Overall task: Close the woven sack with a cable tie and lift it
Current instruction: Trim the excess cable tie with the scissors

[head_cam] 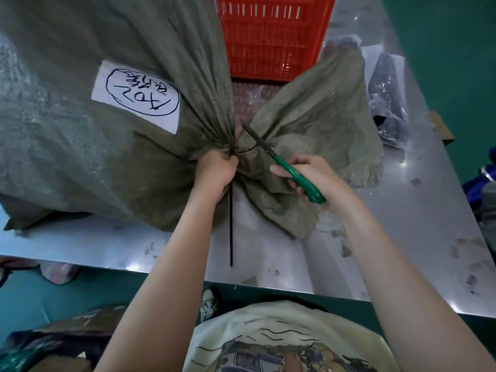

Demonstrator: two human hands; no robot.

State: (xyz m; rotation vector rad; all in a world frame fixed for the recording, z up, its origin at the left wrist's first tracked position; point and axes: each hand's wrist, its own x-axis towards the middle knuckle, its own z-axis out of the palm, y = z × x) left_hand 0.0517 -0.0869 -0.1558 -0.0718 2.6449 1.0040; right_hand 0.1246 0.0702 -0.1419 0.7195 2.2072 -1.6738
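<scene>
A big grey-green woven sack (pixel 80 157) lies on the steel table (pixel 389 237), its neck gathered in the middle and its loose mouth fanned out to the right. A white handwritten label (pixel 138 96) is stuck on it. A black cable tie (pixel 230 224) circles the neck, its long tail hanging toward me. My left hand (pixel 214 170) is shut on the gathered neck at the tie. My right hand (pixel 316 178) holds green-handled scissors (pixel 290 173), blades pointing up-left at the neck, beside a thin loop of the tie.
An orange plastic crate (pixel 273 36) stands behind the sack. Dark clear-wrapped packages (pixel 386 98) lie at the right of the table. The table's near edge runs across below my forearms, with green floor, a shoe and cardboard beneath.
</scene>
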